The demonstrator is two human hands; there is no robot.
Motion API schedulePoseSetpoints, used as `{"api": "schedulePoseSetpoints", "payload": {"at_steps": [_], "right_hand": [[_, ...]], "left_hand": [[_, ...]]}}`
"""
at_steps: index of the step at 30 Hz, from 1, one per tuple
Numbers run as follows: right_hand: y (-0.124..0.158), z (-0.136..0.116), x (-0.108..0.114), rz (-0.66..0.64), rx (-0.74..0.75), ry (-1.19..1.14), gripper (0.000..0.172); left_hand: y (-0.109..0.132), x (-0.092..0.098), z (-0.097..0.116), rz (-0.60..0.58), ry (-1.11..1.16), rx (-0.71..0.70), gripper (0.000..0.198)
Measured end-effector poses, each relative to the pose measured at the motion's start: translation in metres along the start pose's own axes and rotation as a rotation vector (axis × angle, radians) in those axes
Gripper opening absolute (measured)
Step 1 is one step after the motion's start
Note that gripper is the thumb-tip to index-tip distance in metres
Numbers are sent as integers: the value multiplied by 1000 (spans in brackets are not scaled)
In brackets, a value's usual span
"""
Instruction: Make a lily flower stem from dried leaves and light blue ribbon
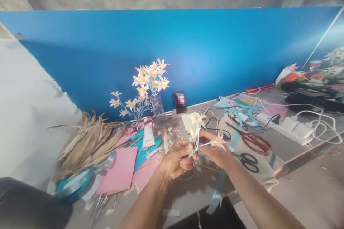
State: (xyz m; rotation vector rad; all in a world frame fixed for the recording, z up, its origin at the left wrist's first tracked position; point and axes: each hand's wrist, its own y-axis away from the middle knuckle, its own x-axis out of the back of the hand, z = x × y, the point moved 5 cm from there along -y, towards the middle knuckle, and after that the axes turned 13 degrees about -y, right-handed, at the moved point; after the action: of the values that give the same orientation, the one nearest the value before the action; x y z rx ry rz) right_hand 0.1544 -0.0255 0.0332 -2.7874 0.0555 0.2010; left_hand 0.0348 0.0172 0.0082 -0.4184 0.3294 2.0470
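As hands (177, 161) work, cluttered tabletop (192, 195), blue partition (228, 50)

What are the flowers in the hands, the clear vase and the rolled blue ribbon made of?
Held flowers: maybe paper or dried husk, matte, with thin, pale petals. Vase: clear, shiny plastic or glass; the blue wall shows through. Rolled ribbon: probably satin, from its sheen.

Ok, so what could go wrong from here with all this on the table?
The thin petals of the flower sprig could crease, since the left hand pinches its stem and the right hand is very close. A pale blue ribbon hangs over the edge of the table near the right hand's forearm, so it might snag. The clear vase holds a tall flower cluster and might tip if bumped.
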Motion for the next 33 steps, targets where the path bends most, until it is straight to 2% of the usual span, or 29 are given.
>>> {"api": "schedulePoseSetpoints", "payload": {"at_steps": [4, 7, 9, 12, 15, 19, 23, 27, 33], "right_hand": [[-1, -6, 4, -82, 74, 199, 20], [-1, -6, 11, -43, 95, 269, 19], [-1, -4, 14, 2, 91, 294, 17], [0, -1, 11, 60, 70, 322, 14], [3, 2, 6, 184, 17, 267, 18], [8, 10, -6, 321, -61, 54, 28], [5, 13, -14, 369, -5, 18, 30], [4, 12, -15, 336, 34, 81, 32], [9, 9, -12, 300, -69, 131, 40]], "left_hand": [[0, 0, -1, 1, 10, 18, 36], [-1, 0, 2, 10, 8, -27, 35], [-2, 1, 5, 61, -2, -90, 34], [-4, 4, 6, 211, -32, -161, 31], [-3, 7, 8, 416, -92, -249, 29], [4, 6, 13, 678, -343, -427, 22], [12, 8, 13, 891, -556, -550, 15], [11, 10, 14, 854, -498, -565, 15], [8, 12, 17, 830, -506, -503, 12]]}}
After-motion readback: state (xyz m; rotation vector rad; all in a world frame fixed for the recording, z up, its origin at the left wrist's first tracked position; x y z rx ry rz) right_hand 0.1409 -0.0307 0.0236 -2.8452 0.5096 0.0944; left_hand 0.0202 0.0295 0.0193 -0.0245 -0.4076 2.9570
